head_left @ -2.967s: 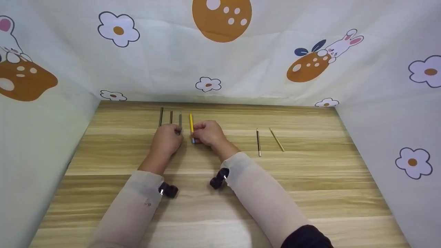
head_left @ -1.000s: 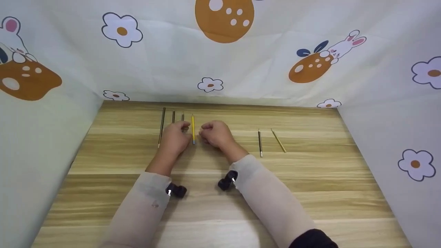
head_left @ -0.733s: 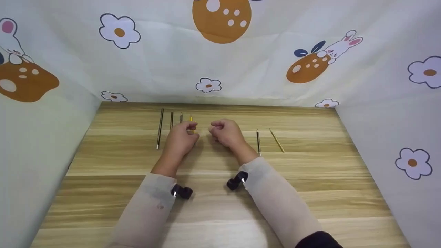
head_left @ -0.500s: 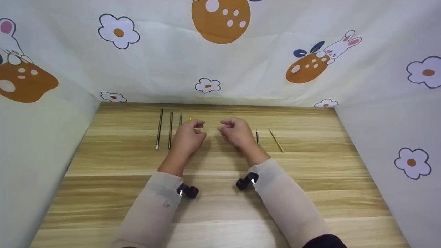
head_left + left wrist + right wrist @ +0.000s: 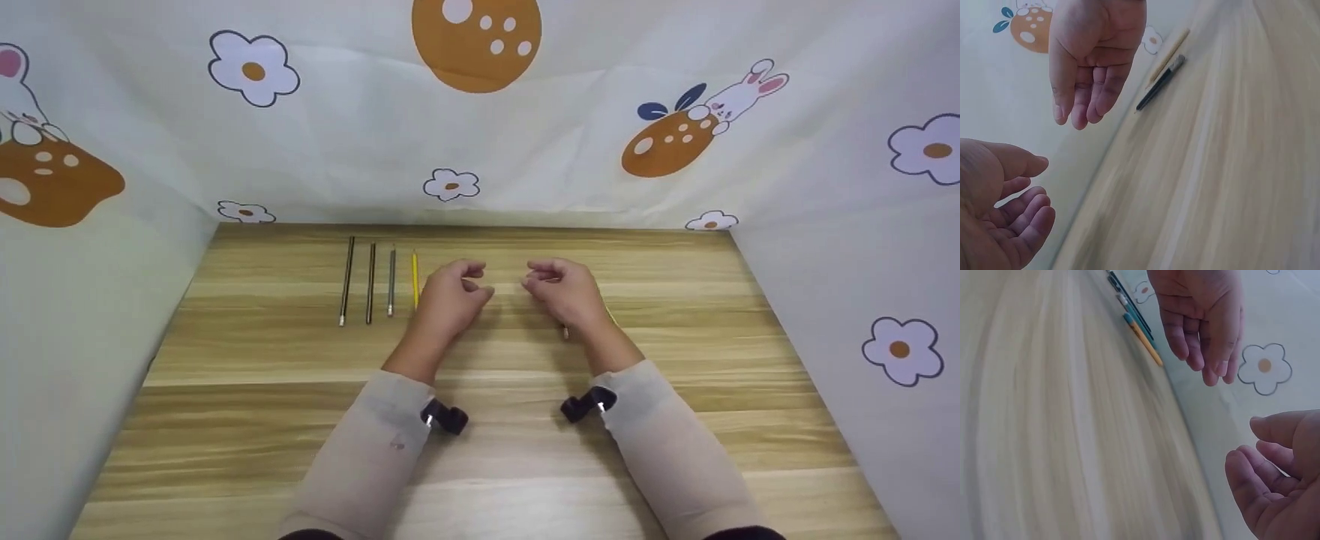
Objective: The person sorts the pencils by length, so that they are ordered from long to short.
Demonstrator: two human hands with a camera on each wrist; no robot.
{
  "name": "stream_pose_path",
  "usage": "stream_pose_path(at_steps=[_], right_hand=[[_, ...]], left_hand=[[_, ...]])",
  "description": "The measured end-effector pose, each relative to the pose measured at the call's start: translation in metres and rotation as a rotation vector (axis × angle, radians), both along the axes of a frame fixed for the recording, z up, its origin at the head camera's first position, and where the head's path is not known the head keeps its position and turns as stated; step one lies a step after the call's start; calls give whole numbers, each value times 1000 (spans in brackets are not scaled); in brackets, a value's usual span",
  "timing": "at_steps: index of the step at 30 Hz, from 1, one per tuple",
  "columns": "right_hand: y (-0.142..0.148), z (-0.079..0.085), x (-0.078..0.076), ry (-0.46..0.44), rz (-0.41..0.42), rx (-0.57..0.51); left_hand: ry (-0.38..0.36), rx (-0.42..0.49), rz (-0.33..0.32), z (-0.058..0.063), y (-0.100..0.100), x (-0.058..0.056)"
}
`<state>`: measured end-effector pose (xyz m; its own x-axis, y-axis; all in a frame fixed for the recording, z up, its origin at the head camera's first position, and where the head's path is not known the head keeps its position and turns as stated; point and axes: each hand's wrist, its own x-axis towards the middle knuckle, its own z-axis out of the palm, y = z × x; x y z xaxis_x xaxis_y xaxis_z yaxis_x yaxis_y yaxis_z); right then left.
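Four-fingered gaps show nothing held: my left hand (image 5: 454,300) hovers just right of the yellow pencil (image 5: 415,279), its fingers loosely bent, covering that pencil's lower end. Left of it, roughly parallel, lie a grey pencil (image 5: 391,281), a black pencil (image 5: 370,285) and a longer black pencil (image 5: 347,281) with a white end. My right hand (image 5: 566,292), likewise loosely bent around nothing, is above two more pencils and mostly hides them in the head view. The left wrist view shows these as a dark pencil (image 5: 1159,84) and a tan pencil (image 5: 1169,56), side by side.
The wood-grain table (image 5: 495,450) meets a pale printed cloth (image 5: 360,150) at the back and both sides. A small black camera (image 5: 444,416) sits on the left wrist, and another black camera (image 5: 589,403) on the right. Light sleeves cover both forearms.
My right hand has let go of the yellow pencil and moved right, over the pair there. My left hand has left the grey pencil and moved right past the yellow one.
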<state>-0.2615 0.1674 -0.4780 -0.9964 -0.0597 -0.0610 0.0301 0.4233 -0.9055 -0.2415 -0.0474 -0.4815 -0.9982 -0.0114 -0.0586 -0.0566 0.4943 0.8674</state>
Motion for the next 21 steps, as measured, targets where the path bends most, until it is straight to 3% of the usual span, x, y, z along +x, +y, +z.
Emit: stream_pose_path(at_steps=[8,15,21], right_hand=[[40,4,4,19,-21,31],[79,2,8,14,-83,99],[100,1,11,-18,-111,82]], left_hand=[[-4,51,-51,1,30,4],[-12,94,-95,-6,56,9],[2,125,-119,-11,72,10]])
